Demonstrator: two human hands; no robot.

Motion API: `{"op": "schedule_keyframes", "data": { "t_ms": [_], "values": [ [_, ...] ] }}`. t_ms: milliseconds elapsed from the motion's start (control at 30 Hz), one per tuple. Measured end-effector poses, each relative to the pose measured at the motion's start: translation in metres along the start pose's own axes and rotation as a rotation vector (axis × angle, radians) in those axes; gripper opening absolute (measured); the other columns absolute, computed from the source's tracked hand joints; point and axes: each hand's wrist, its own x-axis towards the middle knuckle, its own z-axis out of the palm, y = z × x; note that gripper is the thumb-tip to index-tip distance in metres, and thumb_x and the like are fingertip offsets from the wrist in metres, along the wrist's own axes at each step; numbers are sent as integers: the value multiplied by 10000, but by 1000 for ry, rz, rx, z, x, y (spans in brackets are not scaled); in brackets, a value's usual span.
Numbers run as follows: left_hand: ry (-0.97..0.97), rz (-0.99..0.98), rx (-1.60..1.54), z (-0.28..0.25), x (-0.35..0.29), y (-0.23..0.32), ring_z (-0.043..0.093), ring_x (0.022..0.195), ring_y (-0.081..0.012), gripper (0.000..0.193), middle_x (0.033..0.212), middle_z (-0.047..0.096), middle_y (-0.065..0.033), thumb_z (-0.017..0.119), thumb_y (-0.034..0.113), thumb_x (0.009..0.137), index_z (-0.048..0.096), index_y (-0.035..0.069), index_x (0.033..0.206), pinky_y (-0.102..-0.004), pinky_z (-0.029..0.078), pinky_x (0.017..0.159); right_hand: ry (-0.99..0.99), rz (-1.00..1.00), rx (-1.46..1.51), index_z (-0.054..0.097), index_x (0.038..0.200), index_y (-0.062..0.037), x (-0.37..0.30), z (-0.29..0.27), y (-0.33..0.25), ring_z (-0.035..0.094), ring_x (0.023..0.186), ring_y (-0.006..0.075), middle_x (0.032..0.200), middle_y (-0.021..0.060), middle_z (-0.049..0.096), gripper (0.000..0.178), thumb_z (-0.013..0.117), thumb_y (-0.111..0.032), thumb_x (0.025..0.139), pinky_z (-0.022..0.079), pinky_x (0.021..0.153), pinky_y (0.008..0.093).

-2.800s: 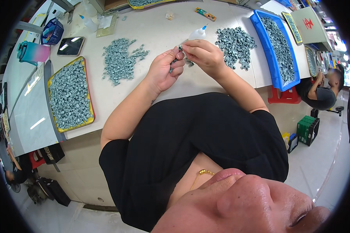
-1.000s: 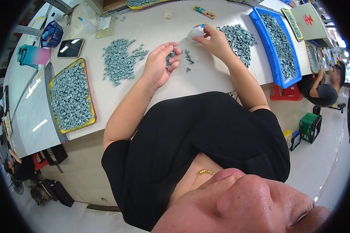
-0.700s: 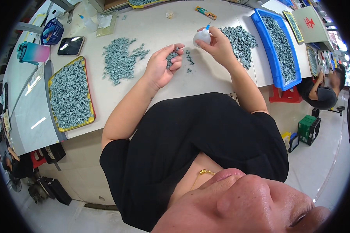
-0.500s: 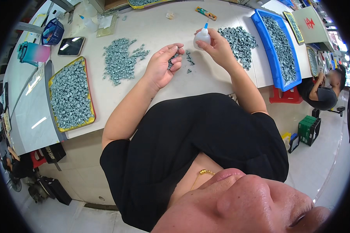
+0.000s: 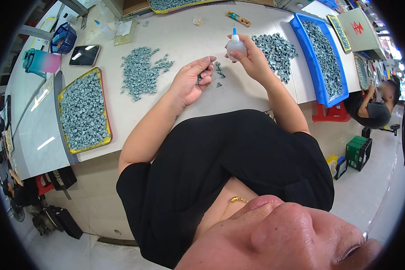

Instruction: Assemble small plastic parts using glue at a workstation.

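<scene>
Left hand [image 5: 190,83]: grip closed, fingers curled around several small grey-green pieces [image 5: 199,79], which show partly between the fingers; whether the thumb and forefinger pinch a further piece cannot be told; right hand [image 5: 253,57]: grip closed on a white squeeze bottle [image 5: 235,47], held upright above the table [image 5: 180,36], its blue tip pointing to the far side; the two hands are near each other but apart; a short row of loose pieces [image 5: 218,70] lies on the table between them; left of the left hand, a spread heap [image 5: 139,74] of similar pieces; just right of the right hand, a darker heap [image 5: 276,56]; farther right, a blue bin [image 5: 332,100] filled with pieces; at the near left, a yellow tray [image 5: 104,141], likewise filled; beyond that tray, a phone [image 5: 84,55] lying flat, with a teal-and-pink bottle [image 5: 42,62] to its left and a dark blue basket [image 5: 64,38] at the far left; on the far side of the table, a small orange-and-green packet [image 5: 238,19]
</scene>
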Motion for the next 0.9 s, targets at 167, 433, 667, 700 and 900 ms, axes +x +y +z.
{"op": "schedule_keyframes", "data": {
  "t_ms": [167, 433, 667, 700, 900],
  "values": [
    [-43, 12, 1, -4, 5, -2, 383, 642, -70, 244, 861, 500, -39, 579, 138, 931, 578, -58, 1076, -188, 319, 502, 47, -96, -128, 447, 1266, -50, -2, 1, 9, 633, 955, 212, 1042, 120, 625, 446, 644, -92, 868, 502, 797, 311],
    [-33, -65, -108, -6, 0, 2, 345, 606, -51, 175, 843, 479, -35, 502, 138, 971, 497, -17, 1053, -160, 292, 460, 114, -54, -121, 533, 1193, -91, -2, 3, 0, 640, 945, 265, 1049, 128, 651, 472, 750, -185, 784, 492, 834, 337],
    [1, -21, -78, -1, -1, 6, 309, 573, -60, 174, 740, 413, 6, 463, 209, 992, 468, 65, 895, -184, 244, 427, 128, -163, -332, 618, 1101, -57, -6, -4, -11, 621, 903, 180, 998, 74, 657, 418, 789, -126, 726, 482, 803, 295],
    [18, -11, -27, 2, -2, 7, 304, 566, -62, 189, 712, 396, 16, 460, 228, 993, 462, 77, 880, -187, 234, 424, 141, -194, -328, 631, 1082, -59, -6, -4, -10, 622, 897, 184, 992, 79, 657, 400, 790, -111, 718, 482, 793, 293],
    [52, 29, 32, 5, -4, 9, 301, 551, -66, 213, 670, 376, 31, 480, 261, 986, 456, 81, 874, -197, 213, 409, 179, -355, -522, 646, 1090, -76, -6, -4, -15, 626, 918, 265, 1013, 90, 655, 433, 765, -24, 677, 498, 788, 346]
  ]
}}
